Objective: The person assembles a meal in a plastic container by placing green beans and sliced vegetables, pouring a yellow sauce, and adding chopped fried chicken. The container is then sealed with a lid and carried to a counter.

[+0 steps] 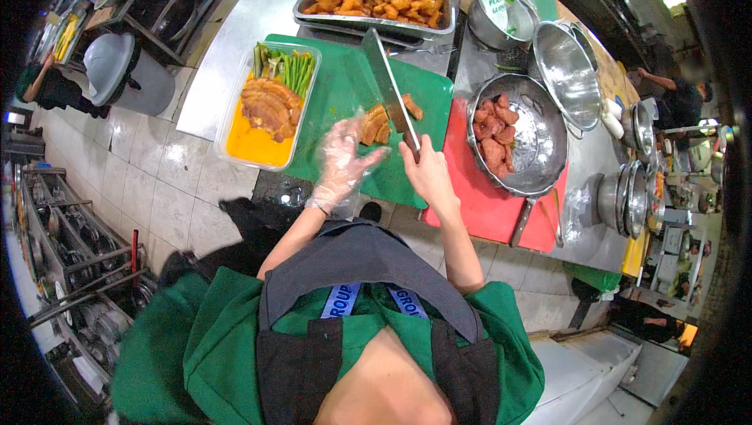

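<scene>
My right hand [428,168] is closed round the handle of a cleaver [385,76], bare of any glove. Its broad blade stands over the green cutting board [427,88], between a sliced chunk of browned pork belly [374,126] and a smaller cut piece [412,106]. In a clear plastic glove, my left hand [342,160] has its fingers apart beside the larger chunk; the fingertips look close to or touching its left side. Left on the board's edge sits a clear plastic container [221,147] with orange sauce, green beans and sliced pork belly [272,108].
A metal tray [305,19] heaped with fried pieces stands behind the board. To the right, a pan [540,147] of reddish meat rests on a red board [466,213], near metal bowls [565,72]. Other people [685,96] are at the far right and left.
</scene>
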### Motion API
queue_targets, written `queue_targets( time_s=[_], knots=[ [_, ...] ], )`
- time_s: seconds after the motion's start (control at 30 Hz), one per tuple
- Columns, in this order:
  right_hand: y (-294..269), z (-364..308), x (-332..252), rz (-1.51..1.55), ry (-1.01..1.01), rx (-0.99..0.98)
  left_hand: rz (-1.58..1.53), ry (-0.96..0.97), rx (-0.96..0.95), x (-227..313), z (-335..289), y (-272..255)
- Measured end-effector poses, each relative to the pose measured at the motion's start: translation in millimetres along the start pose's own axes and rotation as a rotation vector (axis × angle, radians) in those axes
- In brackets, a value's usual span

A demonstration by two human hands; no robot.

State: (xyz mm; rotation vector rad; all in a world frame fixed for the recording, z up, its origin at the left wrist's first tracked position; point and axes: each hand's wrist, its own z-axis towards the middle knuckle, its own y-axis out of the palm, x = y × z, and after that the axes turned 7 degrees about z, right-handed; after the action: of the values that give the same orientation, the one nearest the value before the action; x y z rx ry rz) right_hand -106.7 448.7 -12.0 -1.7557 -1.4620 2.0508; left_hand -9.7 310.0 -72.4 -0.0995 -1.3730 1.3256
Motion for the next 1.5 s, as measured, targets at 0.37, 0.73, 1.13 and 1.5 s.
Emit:
queue_targets(
  time_s=[0.37,0.73,1.13,1.5],
  knots=[
    [-42,-21,13,0.050,-0.075,0.180,0.023,0.320,-0.032,-15,15,33],
    [-24,-36,58,-0.034,0.041,0.119,0.180,0.356,-0.195,25,72,40],
    [-23,-42,63,-0.074,0.039,0.089,0.170,0.343,-0.292,17,75,22],
    [-32,-55,33,-0.021,0.037,0.135,0.031,0.151,-0.136,-23,23,21]
  ],
)
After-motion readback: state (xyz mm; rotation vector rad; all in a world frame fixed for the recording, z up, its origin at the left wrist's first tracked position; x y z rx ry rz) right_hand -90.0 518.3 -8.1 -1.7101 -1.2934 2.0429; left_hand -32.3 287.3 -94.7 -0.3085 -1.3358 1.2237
